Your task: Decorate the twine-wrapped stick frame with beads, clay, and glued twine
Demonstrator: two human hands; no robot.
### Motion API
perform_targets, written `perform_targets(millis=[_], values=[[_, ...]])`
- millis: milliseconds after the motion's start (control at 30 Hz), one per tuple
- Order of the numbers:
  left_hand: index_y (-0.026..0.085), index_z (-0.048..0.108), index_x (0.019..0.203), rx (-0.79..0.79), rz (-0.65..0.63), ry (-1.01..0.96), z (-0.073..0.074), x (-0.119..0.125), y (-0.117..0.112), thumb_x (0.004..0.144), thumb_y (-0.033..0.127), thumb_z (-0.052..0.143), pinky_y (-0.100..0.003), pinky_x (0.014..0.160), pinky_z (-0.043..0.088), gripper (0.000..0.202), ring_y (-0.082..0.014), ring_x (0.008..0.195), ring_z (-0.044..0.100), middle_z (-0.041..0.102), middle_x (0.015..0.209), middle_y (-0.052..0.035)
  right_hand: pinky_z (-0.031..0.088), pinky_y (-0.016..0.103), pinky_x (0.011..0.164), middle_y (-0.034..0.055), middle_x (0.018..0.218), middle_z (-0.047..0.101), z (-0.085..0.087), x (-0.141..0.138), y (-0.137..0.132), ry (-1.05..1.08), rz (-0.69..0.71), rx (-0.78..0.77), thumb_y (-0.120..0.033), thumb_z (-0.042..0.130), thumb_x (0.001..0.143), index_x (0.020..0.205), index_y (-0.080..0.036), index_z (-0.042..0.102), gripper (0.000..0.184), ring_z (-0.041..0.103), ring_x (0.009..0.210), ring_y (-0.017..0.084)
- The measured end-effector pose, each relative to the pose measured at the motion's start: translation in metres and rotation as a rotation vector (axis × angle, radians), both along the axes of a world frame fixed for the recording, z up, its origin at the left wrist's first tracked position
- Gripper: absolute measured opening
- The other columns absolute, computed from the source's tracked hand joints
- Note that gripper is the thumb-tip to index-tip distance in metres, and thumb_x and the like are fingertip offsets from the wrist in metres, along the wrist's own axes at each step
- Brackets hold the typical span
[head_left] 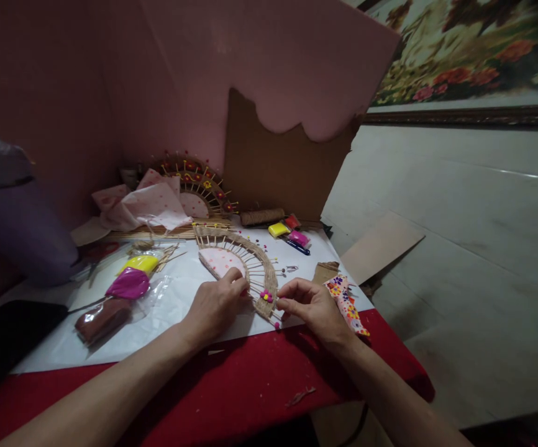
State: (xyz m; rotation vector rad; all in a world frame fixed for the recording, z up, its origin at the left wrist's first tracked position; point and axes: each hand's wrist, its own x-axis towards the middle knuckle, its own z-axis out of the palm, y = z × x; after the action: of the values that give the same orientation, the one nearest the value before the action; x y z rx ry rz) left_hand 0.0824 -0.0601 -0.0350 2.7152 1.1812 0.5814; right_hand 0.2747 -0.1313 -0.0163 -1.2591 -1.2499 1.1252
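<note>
A half-round stick-and-twine fan (269,273) lies on white paper in the middle, with a pink dotted cloth panel (222,262) at its inner curve. On its twine band sits a small pink and yellow flower (266,296). My left hand (217,307) is closed at the fan's near inner edge, fingertips gripping it. Close by the flower, at the outer edge, my right hand (318,310) pinches thumb and forefinger together; whatever is between them is too small to make out. A pink bead-like ball (277,325) tips a stick just below.
A finished-looking fan (199,180) leans at the back beside pink dotted cloth (157,202). Bagged yellow and magenta clay (129,282) lies left, a twine roll (262,216) behind. A floral pincushion-like pouch (345,304) is behind my right hand. Cardboard (282,167) stands at the back.
</note>
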Motion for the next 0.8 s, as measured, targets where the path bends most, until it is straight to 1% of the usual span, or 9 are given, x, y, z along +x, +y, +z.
perform_targets(millis=[67, 167, 233, 300, 367, 400, 467, 633, 800], values=[[0.019, 0.059, 0.086, -0.059, -0.013, -0.116, 0.001, 0.001, -0.001, 0.083, 0.028, 0.053, -0.025, 0.058, 0.035, 0.011, -0.0159, 0.071, 0.056, 0.06, 0.093, -0.005, 0.041, 0.022, 0.047, -0.0025, 0.059, 0.061, 0.001, 0.002, 0.001, -0.047, -0.025, 0.002, -0.035, 0.076, 0.064, 0.068, -0.017, 0.061, 0.024, 0.051, 0.048, 0.009], [0.019, 0.06, 0.077, -0.212, -0.035, -0.39, 0.005, 0.002, -0.002, 0.08, 0.034, 0.057, -0.026, 0.062, 0.037, 0.016, -0.0148, 0.068, 0.053, 0.061, 0.077, -0.0029, 0.036, 0.022, 0.046, -0.0036, 0.056, 0.058, 0.003, 0.003, 0.0, -0.209, -0.098, 0.098, -0.032, 0.076, 0.064, 0.063, -0.017, 0.06, 0.022, 0.047, 0.048, 0.009], [0.018, 0.06, 0.075, -0.44, -0.038, -0.606, 0.008, 0.003, -0.005, 0.079, 0.034, 0.056, -0.024, 0.057, 0.037, 0.017, -0.0118, 0.059, 0.05, 0.06, 0.07, -0.0011, 0.037, 0.023, 0.049, -0.0028, 0.059, 0.059, 0.003, 0.001, -0.003, -0.335, -0.124, 0.162, -0.027, 0.074, 0.067, 0.064, -0.018, 0.061, 0.017, 0.048, 0.051, 0.01], [0.018, 0.06, 0.078, -0.75, -0.013, -0.773, 0.013, 0.004, -0.009, 0.076, 0.032, 0.056, -0.021, 0.045, 0.031, 0.015, -0.008, 0.044, 0.041, 0.056, 0.058, 0.0028, 0.04, 0.024, 0.053, -0.0019, 0.064, 0.062, 0.003, -0.003, -0.006, -0.404, -0.107, 0.209, -0.021, 0.071, 0.07, 0.067, -0.019, 0.063, 0.009, 0.051, 0.055, 0.011], [0.018, 0.06, 0.084, -1.013, 0.024, -0.828, 0.018, 0.005, -0.014, 0.071, 0.031, 0.058, -0.019, 0.037, 0.02, 0.018, -0.0058, 0.034, 0.028, 0.045, 0.044, 0.0079, 0.042, 0.026, 0.058, -0.0011, 0.069, 0.064, 0.004, -0.008, -0.009, -0.432, -0.076, 0.252, -0.016, 0.068, 0.072, 0.07, -0.02, 0.064, 0.006, 0.055, 0.06, 0.013], [0.017, 0.061, 0.084, -1.098, 0.036, -0.82, 0.02, 0.006, -0.017, 0.07, 0.032, 0.059, -0.019, 0.036, 0.015, 0.021, -0.0053, 0.032, 0.023, 0.039, 0.039, 0.0097, 0.043, 0.026, 0.06, -0.0007, 0.071, 0.064, 0.004, -0.01, -0.01, -0.443, -0.063, 0.278, -0.014, 0.067, 0.073, 0.071, -0.02, 0.064, 0.006, 0.057, 0.063, 0.014], [0.016, 0.062, 0.08, -1.177, 0.034, -0.785, 0.023, 0.006, -0.021, 0.069, 0.037, 0.062, -0.019, 0.035, 0.011, 0.023, -0.0045, 0.031, 0.02, 0.033, 0.034, 0.0106, 0.043, 0.027, 0.062, -0.0003, 0.073, 0.065, 0.004, -0.014, -0.012, -0.485, -0.05, 0.338, -0.014, 0.067, 0.074, 0.073, -0.02, 0.064, 0.007, 0.057, 0.066, 0.014], [0.014, 0.063, 0.075, -1.255, -0.091, -0.774, 0.024, 0.008, -0.029, 0.066, 0.048, 0.07, -0.02, 0.036, 0.007, 0.036, -0.0025, 0.033, 0.019, 0.033, 0.036, 0.0103, 0.041, 0.028, 0.064, 0.0008, 0.073, 0.061, 0.004, -0.019, -0.017, -0.643, -0.049, 0.543, -0.016, 0.065, 0.077, 0.076, -0.021, 0.061, 0.007, 0.056, 0.07, 0.016], [0.014, 0.062, 0.077, -1.401, -0.129, -0.865, 0.019, 0.008, -0.033, 0.065, 0.04, 0.073, -0.02, 0.034, 0.006, 0.03, -0.0015, 0.031, 0.018, 0.036, 0.038, 0.0099, 0.04, 0.03, 0.065, 0.0031, 0.074, 0.059, 0.001, -0.023, -0.019, -0.77, -0.075, 0.681, -0.015, 0.058, 0.082, 0.078, -0.021, 0.059, 0.008, 0.055, 0.074, 0.018]])
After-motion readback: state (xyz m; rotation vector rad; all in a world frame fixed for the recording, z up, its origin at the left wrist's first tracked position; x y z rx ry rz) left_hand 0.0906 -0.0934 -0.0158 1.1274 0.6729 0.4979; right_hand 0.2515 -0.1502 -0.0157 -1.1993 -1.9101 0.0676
